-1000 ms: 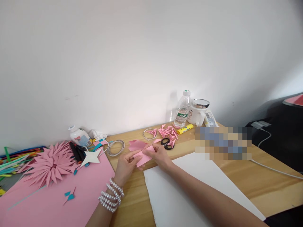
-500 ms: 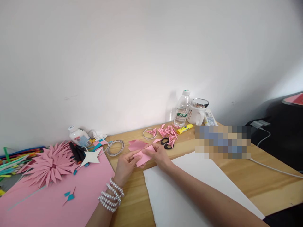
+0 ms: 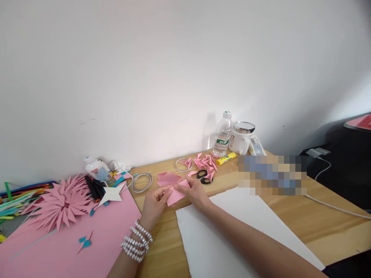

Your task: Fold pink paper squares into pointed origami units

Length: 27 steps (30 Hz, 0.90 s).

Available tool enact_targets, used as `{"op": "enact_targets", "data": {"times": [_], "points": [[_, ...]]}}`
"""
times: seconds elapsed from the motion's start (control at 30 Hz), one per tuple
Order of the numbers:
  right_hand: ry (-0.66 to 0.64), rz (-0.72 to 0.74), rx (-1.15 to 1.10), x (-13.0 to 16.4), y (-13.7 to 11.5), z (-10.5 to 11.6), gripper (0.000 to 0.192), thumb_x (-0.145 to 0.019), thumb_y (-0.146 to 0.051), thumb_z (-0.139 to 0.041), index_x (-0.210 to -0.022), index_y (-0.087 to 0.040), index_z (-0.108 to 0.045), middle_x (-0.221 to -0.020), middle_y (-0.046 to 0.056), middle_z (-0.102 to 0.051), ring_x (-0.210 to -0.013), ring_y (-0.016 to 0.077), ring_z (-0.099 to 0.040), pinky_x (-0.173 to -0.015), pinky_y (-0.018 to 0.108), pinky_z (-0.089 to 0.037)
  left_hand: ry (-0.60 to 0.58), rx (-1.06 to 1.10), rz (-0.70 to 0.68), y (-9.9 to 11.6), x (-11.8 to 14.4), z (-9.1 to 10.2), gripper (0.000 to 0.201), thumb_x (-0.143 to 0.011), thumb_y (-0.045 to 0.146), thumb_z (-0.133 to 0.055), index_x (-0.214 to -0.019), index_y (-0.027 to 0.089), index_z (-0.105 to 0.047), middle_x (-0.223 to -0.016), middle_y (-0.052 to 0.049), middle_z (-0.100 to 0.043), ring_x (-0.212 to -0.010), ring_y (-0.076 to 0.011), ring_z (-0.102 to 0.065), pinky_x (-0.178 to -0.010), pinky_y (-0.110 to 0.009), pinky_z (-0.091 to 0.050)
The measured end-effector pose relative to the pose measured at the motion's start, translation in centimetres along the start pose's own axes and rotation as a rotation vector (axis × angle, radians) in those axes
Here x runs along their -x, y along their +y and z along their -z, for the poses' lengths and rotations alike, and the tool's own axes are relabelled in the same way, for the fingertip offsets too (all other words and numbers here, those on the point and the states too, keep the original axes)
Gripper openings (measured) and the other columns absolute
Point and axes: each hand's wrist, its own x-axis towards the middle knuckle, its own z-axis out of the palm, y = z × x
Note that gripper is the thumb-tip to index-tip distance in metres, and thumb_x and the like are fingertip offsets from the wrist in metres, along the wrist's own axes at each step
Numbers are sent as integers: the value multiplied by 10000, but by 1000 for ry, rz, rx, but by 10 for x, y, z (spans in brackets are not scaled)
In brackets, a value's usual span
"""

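Observation:
Between my two hands is a small piece of pink paper (image 3: 175, 196), held just above the wooden table. My left hand (image 3: 156, 200), with a pearl bracelet (image 3: 135, 241) at its wrist, pinches the left edge. My right hand (image 3: 193, 192) grips the upper right part, thumb lying across the face. Just behind the hands are more pink paper pieces (image 3: 168, 178). Black-handled scissors (image 3: 204, 177) lie right of my right hand, beside a pile of folded pink paper points (image 3: 206, 162).
At the back stand a water bottle (image 3: 222, 136) and a white mug (image 3: 241, 139), with a yellow glue stick (image 3: 226, 158) before them. A large pink paper flower (image 3: 65, 204) rests on a pink sheet (image 3: 113, 231) at left. A white sheet (image 3: 232, 231) lies under my right forearm.
Both hands stay on the pink paper. My left fingers have shifted slightly along its left edge, and the view has tilted a touch.

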Motion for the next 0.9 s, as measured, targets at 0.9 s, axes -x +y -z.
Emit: {"op": "enact_targets", "data": {"times": [0.9], "points": [[-268,104,38,-4,4,3,304,-568,-350,-714,-785,-158,-622,-715,4,-613,-662,148,-560,-619,261,-437,-1,71,56,-5,-1,6,228,-647,339,-658,-586,135,-575,-535,4,-561,-507,-116,-517,-483,-216,-427]]}}
